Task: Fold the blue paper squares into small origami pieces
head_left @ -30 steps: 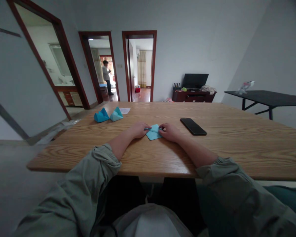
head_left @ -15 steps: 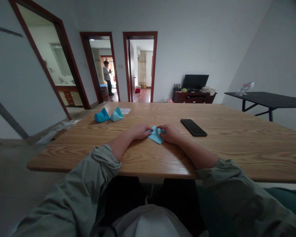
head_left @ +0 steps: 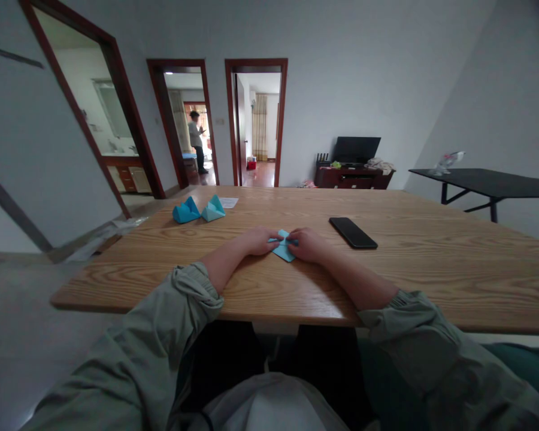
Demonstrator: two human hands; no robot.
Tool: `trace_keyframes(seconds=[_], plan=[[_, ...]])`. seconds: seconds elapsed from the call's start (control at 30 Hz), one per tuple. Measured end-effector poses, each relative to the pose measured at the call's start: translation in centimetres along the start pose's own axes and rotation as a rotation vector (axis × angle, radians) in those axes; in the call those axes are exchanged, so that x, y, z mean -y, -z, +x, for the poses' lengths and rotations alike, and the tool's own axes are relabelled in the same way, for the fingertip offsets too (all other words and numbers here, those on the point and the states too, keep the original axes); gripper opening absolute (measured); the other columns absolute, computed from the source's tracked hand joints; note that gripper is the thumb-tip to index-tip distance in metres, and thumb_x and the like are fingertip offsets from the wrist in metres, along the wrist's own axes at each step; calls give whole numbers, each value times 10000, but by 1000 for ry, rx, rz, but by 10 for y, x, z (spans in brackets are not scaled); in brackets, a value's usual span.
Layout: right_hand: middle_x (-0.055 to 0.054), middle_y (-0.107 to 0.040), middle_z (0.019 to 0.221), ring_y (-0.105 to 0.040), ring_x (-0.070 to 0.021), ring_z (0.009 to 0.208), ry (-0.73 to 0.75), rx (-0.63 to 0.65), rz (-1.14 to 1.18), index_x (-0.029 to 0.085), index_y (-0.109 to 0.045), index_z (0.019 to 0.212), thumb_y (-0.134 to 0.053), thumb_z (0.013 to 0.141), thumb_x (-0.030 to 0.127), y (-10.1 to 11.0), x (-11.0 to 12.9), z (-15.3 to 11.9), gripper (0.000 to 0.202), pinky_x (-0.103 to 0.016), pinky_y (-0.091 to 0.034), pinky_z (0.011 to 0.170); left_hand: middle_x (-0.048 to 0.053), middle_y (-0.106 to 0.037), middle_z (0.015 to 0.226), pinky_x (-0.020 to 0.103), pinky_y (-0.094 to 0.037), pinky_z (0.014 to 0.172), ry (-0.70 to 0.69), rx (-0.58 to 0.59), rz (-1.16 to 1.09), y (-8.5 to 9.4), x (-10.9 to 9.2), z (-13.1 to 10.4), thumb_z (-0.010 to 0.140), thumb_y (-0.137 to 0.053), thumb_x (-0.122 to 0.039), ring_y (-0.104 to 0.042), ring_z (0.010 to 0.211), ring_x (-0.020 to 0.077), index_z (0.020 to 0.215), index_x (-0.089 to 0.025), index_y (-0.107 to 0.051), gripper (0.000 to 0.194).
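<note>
A small piece of light blue folded paper lies on the wooden table in front of me. From its left side, my left hand grips it, thumb and fingers on its upper left part. On the other side my right hand is closed on the paper's right part, fingertips near the middle. The fingers cover both side corners; the lower tip and a bit of the top show. Farther off to the left stand two finished-looking folded paper shapes, one darker blue and one pale blue, side by side.
A black phone lies to the right of my hands. Behind the paper shapes is a white slip of paper. The wooden table reaches its front edge under my forearms. A person stands in a far doorway.
My fingertips have shifted slightly on the paper, the right ones moving inward toward its middle. The paper shapes and phone rest where they were.
</note>
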State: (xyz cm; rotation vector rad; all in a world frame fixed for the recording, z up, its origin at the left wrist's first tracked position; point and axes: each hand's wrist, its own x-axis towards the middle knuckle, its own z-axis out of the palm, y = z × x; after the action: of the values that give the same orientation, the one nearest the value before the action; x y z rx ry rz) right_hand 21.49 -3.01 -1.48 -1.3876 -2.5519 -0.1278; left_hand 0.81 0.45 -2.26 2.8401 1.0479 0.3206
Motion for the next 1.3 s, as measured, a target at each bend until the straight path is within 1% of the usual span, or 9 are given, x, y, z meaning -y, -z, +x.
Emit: trace_keyframes(seconds=[0.2, 0.37, 0.53, 0.63, 0.73, 0.83, 1.0, 1.17, 1.3], plan=[[-134, -679, 1031, -605, -238, 973, -11, -13, -46, 136, -674, 1053, -492, 809, 267, -2, 4, 0, 331, -301, -403, 887, 17, -435, 1425, 359, -292, 1046, -27, 17, 120, -4, -5, 2, 936, -329, -427, -460, 1228, 229, 1344, -282, -471, 455], [-154, -636, 1151, -564, -253, 1089, -14, -5, 34, 124, -602, 1178, -485, 830, 304, -9, -1, 3, 409, -327, -380, 956, 67, -246, 1519, 462, -198, 1093, 74, 94, 108, -13, -10, 8, 930, -216, -545, -245, 1373, 298, 1472, -218, -224, 633], [-124, -371, 1459, -348, -259, 1334, -33, 102, 141, 145, -371, 1417, -352, 908, 335, -20, -5, 4, 543, -410, -263, 1084, 75, -137, 1543, 509, -144, 1105, 193, 157, 46, -14, -13, 12, 895, -176, -630, -152, 1401, 324, 1488, -187, -153, 741], [-100, -256, 1512, -223, -298, 1387, -123, 158, 153, 185, -285, 1462, -301, 930, 391, -24, -6, 3, 570, -516, -181, 1103, 64, -122, 1545, 535, -125, 1104, 216, 174, 19, -11, -16, 12, 881, -170, -658, -130, 1405, 331, 1489, -204, -152, 759], [-121, -285, 1499, -238, -301, 1382, -146, 141, 218, 171, -325, 1444, -381, 906, 405, -23, -10, 4, 589, -509, -166, 1110, 72, -136, 1543, 534, -121, 1104, 218, 169, 3, -9, -18, 10, 874, -165, -675, -128, 1405, 332, 1488, -209, -157, 771], [-125, -404, 1438, -376, -267, 1315, -198, -3, 444, 175, -391, 1398, -505, 841, 331, -18, -21, 6, 590, -431, -293, 1073, 89, -179, 1533, 512, -144, 1105, 225, 154, 8, -6, -15, 7, 878, -226, -658, -164, 1397, 333, 1479, -192, -199, 760], [-135, -558, 1258, -607, -201, 979, -509, -234, 902, 166, -484, 1268, -526, 784, 244, -10, -39, 12, 493, -313, -512, 766, 96, -325, 1483, 368, -238, 1095, 166, 102, 7, -2, -2, -1, 914, -332, -509, -308, 1353, 254, 1429, -161, -328, 622], [-82, -640, 979, -615, -154, 765, -631, -158, 1149, 183, -586, 1065, -561, 764, 256, -1, -32, 8, 311, -255, -503, 652, 56, -526, 1342, 316, -363, 998, 93, -10, 3, -2, 2, -1, 914, -388, -425, -507, 1187, 220, 1338, -232, -479, 474], [-74, -622, 1005, -626, -152, 743, -647, -106, 1339, 211, -562, 1042, -542, 769, 263, 6, -22, 3, 278, -269, -507, 632, 33, -599, 1251, 306, -400, 948, 92, -45, -8, 1, -3, -2, 904, -427, -400, -561, 1103, 212, 1282, -270, -540, 415]])
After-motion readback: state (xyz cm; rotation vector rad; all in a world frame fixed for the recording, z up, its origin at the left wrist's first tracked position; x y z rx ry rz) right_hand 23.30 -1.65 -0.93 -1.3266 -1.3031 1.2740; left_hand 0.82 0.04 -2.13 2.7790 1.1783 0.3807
